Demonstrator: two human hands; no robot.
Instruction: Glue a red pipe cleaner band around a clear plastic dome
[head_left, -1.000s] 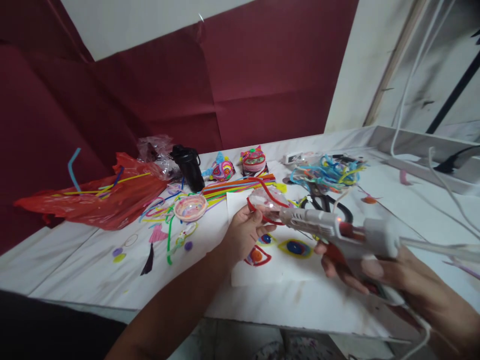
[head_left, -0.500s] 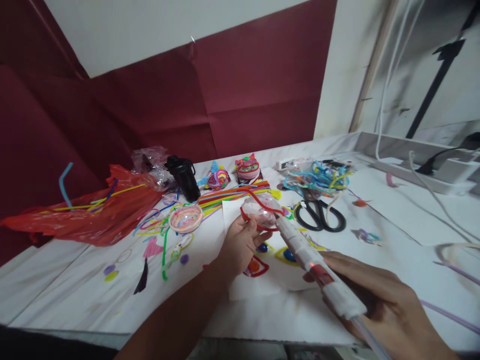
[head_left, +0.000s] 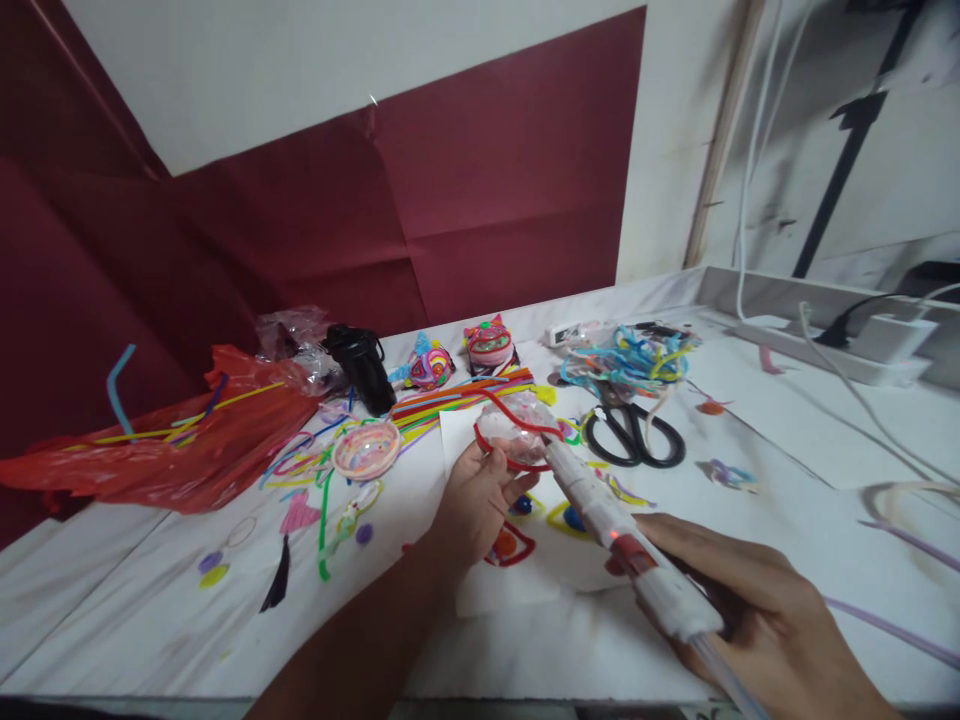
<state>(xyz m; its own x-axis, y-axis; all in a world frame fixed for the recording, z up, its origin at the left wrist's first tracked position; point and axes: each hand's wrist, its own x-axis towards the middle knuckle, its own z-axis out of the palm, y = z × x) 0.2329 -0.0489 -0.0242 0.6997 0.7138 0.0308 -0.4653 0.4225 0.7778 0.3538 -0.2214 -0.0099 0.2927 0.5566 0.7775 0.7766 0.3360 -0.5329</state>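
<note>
My left hand [head_left: 474, 500] is closed around the lower edge of a clear plastic dome [head_left: 517, 415], held above a sheet of white paper [head_left: 480, 590]. A red pipe cleaner [head_left: 517, 408] runs along the dome's rim, with one end sticking up over it. My right hand [head_left: 765, 600] grips a white hot glue gun [head_left: 600, 505] with a glowing red light and a clear glue stick in its rear. Its nozzle tip meets the dome's right edge, by the red pipe cleaner. Below lie eye shapes: an orange one edged in red [head_left: 508, 543] and a blue one edged in yellow [head_left: 574, 517].
Black-handled scissors [head_left: 637, 435] lie right of the dome. Behind are bundled pipe cleaners [head_left: 450, 402], two decorated figures and a tangled colourful pile [head_left: 630, 358]. A pink-lined bowl [head_left: 367, 449], black bottle [head_left: 361, 368] and red plastic bag [head_left: 187, 440] sit left. A power strip [head_left: 840, 350] stands right.
The whole view has shifted slightly, with the table appearing a little lower and further left. Both hands keep their holds, and the nozzle stays at the dome's right edge.
</note>
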